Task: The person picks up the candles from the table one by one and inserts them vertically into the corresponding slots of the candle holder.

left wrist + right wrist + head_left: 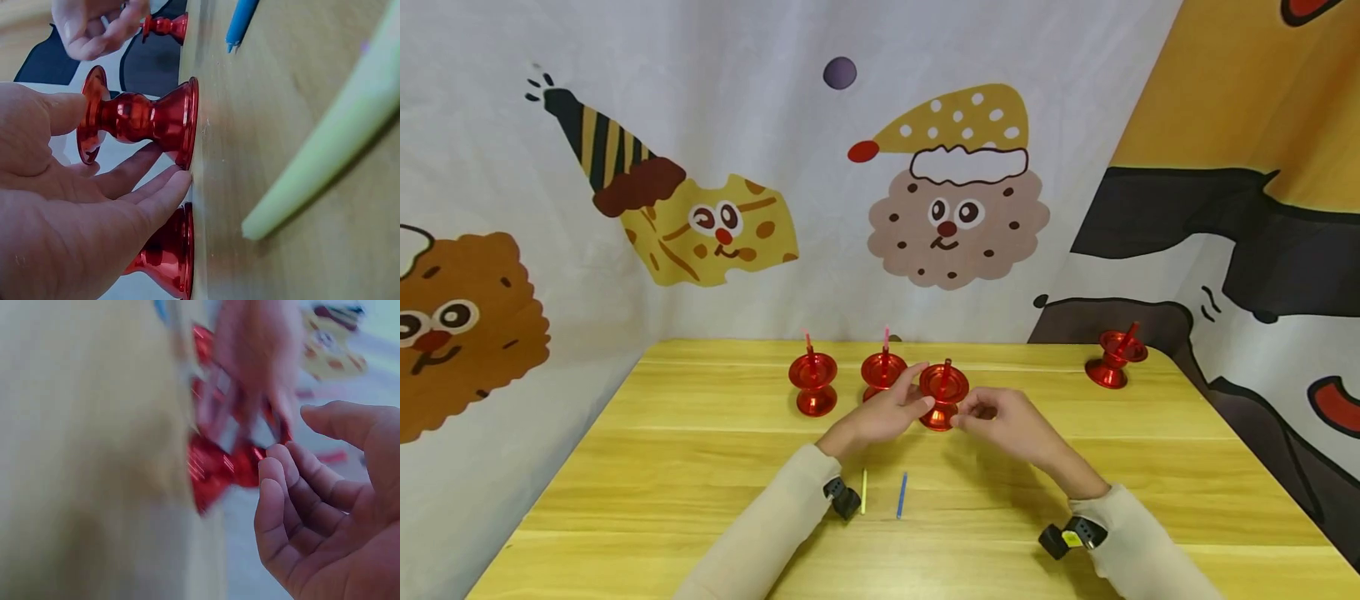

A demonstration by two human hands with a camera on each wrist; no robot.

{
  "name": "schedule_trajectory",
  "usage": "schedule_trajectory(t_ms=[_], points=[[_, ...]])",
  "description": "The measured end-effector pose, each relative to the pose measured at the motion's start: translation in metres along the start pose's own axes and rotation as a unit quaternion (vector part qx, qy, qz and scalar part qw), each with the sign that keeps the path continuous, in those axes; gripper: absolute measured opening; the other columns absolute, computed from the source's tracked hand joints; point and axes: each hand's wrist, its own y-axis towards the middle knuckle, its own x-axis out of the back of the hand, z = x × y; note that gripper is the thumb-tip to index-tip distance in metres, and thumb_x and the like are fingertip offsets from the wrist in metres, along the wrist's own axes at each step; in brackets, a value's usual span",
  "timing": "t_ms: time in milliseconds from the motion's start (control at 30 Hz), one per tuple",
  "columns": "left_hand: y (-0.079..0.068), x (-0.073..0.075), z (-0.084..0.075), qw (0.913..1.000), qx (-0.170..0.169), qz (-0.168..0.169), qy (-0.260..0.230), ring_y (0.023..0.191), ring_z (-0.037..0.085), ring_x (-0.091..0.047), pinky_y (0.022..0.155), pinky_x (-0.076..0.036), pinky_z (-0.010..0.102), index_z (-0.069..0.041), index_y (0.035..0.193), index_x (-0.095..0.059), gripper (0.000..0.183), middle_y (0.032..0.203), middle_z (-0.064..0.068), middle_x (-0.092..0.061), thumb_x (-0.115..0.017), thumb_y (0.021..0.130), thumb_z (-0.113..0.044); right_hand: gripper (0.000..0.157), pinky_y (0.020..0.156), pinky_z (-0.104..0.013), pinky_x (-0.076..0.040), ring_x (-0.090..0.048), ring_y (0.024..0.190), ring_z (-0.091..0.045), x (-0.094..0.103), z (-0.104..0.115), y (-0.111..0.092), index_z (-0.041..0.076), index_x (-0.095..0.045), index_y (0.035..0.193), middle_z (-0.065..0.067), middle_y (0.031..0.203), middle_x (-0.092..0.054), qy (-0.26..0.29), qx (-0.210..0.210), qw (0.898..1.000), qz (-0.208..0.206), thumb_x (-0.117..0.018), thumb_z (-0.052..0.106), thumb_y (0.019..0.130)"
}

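Red metallic candle holder point(938, 416) stands upright on the wood-grain table point(737, 521), a slim red rod rising from its dish. At its 8 o'clock is the left hand point(886, 413), fingers spread and fairly straight, the thumb touching the dish. At its 4 o'clock is the right hand point(1006, 420), fingers loosely curled with a gap to the thumb, holding nothing; whether it touches the holder, I cannot tell. Around that holder, a second red holder point(880, 369) with a pink candle point(886, 336) sits at 10 o'clock, partly hidden by the left hand, a third point(813, 392) farther off near 9, and a fourth point(1108, 372) well apart just above 3. Toward 7 lie a blue candle point(902, 496) and a yellow-green candle point(863, 492), side by side, apart.
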Motion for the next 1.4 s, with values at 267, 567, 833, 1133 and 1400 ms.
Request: schedule_trajectory(t_ms=[267, 567, 833, 1133, 1400], points=[[0.001, 0.0, 0.002, 0.9999, -0.008, -0.002, 0.006, 0.149, 0.036, -0.052, 0.121, -0.043, 0.056, -0.016, 0.177, -0.018, 0.07, 0.16, 0.023, -0.054, -0.053, 0.118, -0.033, 0.016, 0.06, -0.023, -0.051, -0.058, 0.064, -0.002, -0.049, 0.023, -0.012, 0.019, -0.077, 0.083, 0.015, 0.073, -0.067, -0.004, 0.051, 0.993, 0.105, -0.086, 0.021, 0.096], [0.0, 0.0, 0.002, 0.9998, -0.017, 0.002, 0.002, 0.152, 0.036, -0.049, 0.122, -0.042, 0.055, -0.014, 0.176, -0.019, 0.07, 0.163, 0.023, -0.051, -0.053, 0.118, -0.032, 0.035, 0.053, -0.022, -0.042, -0.05, 0.055, 0.002, -0.073, 0.036, -0.013, 0.024, -0.069, 0.072, 0.02, 0.064, -0.061, -0.054, 0.047, 0.99, 0.118, -0.096, 0.042, 0.085], [-0.001, 0.0, 0.0, 0.9998, -0.018, -0.003, 0.007, 0.151, 0.035, -0.05, 0.122, -0.042, 0.054, -0.014, 0.176, -0.02, 0.069, 0.161, 0.022, -0.053, -0.053, 0.118, -0.031, 0.037, 0.059, -0.025, -0.048, -0.054, 0.063, 0.001, -0.076, 0.038, -0.01, 0.024, -0.069, 0.075, 0.021, 0.067, -0.059, -0.114, 0.051, 0.985, 0.116, -0.1, 0.042, 0.078], [-0.001, 0.0, 0.001, 0.9998, -0.017, 0.002, -0.006, 0.151, 0.036, -0.05, 0.122, -0.043, 0.055, -0.015, 0.176, -0.02, 0.069, 0.161, 0.023, -0.053, -0.053, 0.118, -0.031, 0.026, 0.066, -0.024, -0.053, -0.059, 0.069, 0.002, -0.063, 0.032, -0.007, 0.016, -0.075, 0.087, 0.017, 0.074, -0.063, -0.049, 0.051, 0.982, 0.173, -0.1, 0.014, 0.08], [0.0, 0.0, 0.003, 0.9998, -0.014, 0.004, -0.01, 0.152, 0.037, -0.049, 0.122, -0.042, 0.055, -0.015, 0.176, -0.019, 0.069, 0.162, 0.024, -0.051, -0.052, 0.119, -0.032, 0.02, 0.069, -0.023, -0.057, -0.062, 0.072, 0.002, -0.054, 0.027, -0.003, 0.016, -0.08, 0.083, 0.018, 0.075, -0.068, -0.039, 0.066, 0.978, 0.194, -0.098, 0.007, 0.083]])
